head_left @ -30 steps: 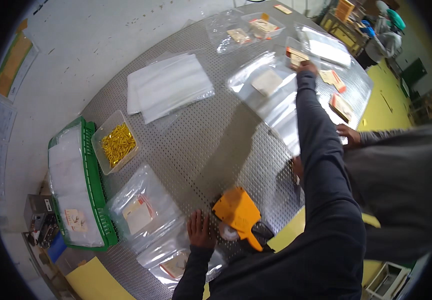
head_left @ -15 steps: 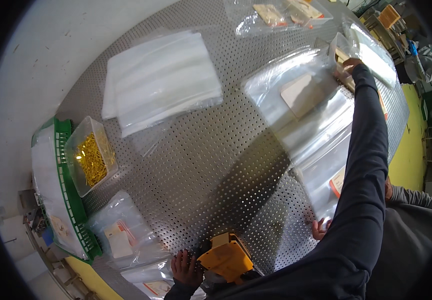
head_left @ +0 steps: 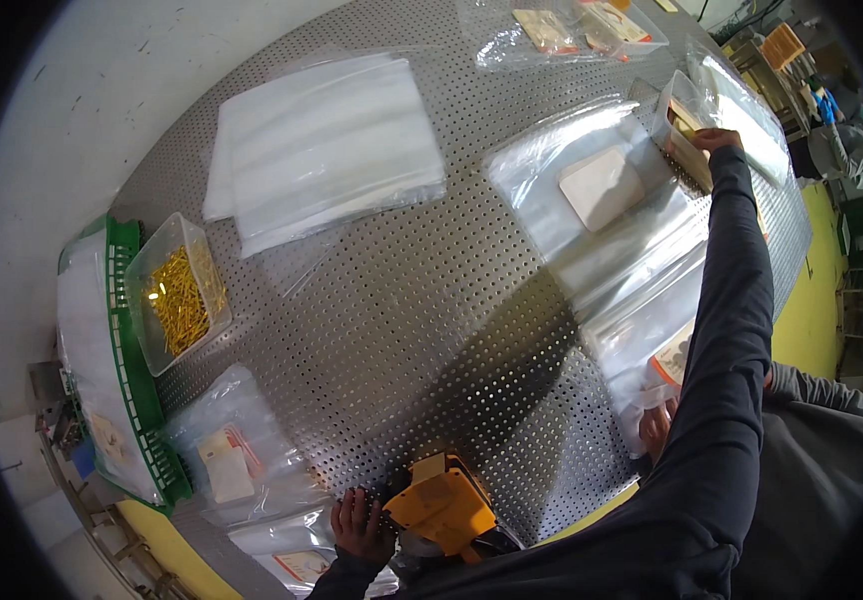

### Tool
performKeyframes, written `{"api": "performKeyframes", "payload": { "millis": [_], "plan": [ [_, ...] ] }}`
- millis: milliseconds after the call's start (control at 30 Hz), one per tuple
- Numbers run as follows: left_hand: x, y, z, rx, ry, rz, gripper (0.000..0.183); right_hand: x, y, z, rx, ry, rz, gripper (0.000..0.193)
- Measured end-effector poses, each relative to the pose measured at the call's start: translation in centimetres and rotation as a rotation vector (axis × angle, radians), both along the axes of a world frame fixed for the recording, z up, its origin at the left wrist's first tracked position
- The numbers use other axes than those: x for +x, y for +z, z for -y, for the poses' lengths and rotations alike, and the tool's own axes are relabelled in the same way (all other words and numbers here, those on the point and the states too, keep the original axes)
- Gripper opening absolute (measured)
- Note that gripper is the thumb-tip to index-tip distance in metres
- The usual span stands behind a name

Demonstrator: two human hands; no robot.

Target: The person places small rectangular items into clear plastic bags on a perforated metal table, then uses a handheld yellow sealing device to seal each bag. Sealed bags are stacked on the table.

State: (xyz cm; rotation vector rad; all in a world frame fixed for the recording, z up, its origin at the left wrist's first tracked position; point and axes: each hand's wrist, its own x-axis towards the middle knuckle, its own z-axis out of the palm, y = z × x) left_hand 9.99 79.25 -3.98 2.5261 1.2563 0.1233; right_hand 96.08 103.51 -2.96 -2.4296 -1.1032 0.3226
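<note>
My right hand [head_left: 719,139] reaches to the far right, at the edge of a clear plastic box [head_left: 671,116] holding flat, pale yellowish pieces. Its fingers look bent together at the box's contents; whatever they pinch is too small to make out. Down by the near edge, my left hand [head_left: 362,526] lies with fingers spread, beside an orange and black device [head_left: 444,502] and a clear bag with a printed card [head_left: 302,566]. Between the hands, a pale card [head_left: 602,188] rests on a stack of clear plastic bags [head_left: 542,165].
A co-worker's hand [head_left: 656,428] touches the bags at right. On the perforated metal table [head_left: 382,320] lie white plastic sheets [head_left: 327,150], a tub of gold twist ties [head_left: 180,305], a green basket [head_left: 137,380] and a bagged card [head_left: 227,465]. Another box [head_left: 642,38] stands far off.
My right hand has shifted slightly at the box, with more of it showing. The co-worker's hand has moved onto the bags. The view has shifted a little; my left hand stays by the orange device.
</note>
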Motion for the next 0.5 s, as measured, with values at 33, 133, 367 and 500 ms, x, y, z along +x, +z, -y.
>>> {"api": "performKeyframes", "payload": {
  "millis": [33,133,367,500],
  "plan": [
    [0.0,-0.4,-0.1,0.002,0.0,0.023,0.051,1.0,-0.4,0.9,0.192,0.053,-0.184,0.037],
    [0.5,0.1,0.3,0.015,0.024,0.05,0.049,-1.3,1.2,1.0,0.303,-0.073,-0.247,0.035],
    [-0.2,1.0,0.5,0.041,0.031,0.102,0.045,-24.9,9.2,-5.8,1.032,-0.193,-0.214,0.013],
    [-1.2,1.3,0.7,0.091,0.017,0.194,0.049,-48.9,10.7,-3.3,1.023,0.514,-1.127,0.021]
  ]
}}
